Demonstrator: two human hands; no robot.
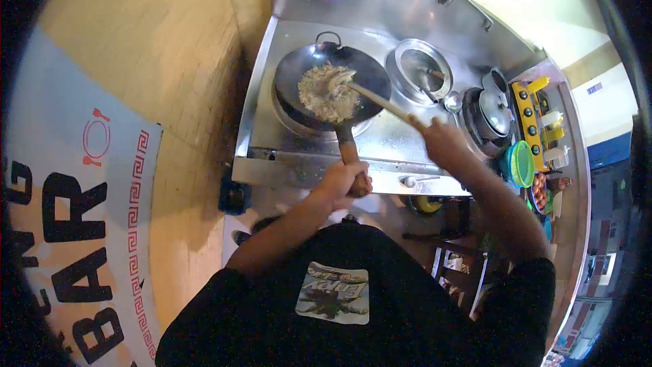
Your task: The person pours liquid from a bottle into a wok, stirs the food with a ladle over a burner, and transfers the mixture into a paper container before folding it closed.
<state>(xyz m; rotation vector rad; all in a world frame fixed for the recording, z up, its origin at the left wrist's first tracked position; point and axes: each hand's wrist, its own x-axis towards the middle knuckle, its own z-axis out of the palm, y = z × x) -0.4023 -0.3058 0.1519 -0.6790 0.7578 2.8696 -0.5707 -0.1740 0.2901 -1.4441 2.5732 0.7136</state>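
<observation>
A dark wok (292, 68) rests on the left burner of the steel stove, with fried rice or similar brown food (322, 98) inside. My left hand (344, 180) is wrapped round the wok's wooden handle (348, 146), which points toward my body. In my right hand (443, 141) is the long handle of a ladle or spatula (380, 100). Its head sits in the food near the wok's middle, partly covered by it.
Right of the wok a metal pot (401, 71) holds utensils. Farther right are a lidded pan (494, 114), a ladle (453, 102), a green basket (523, 163), squeeze bottles (553, 134) and eggs (540, 191). A wooden wall (197, 95) and a banner stand left.
</observation>
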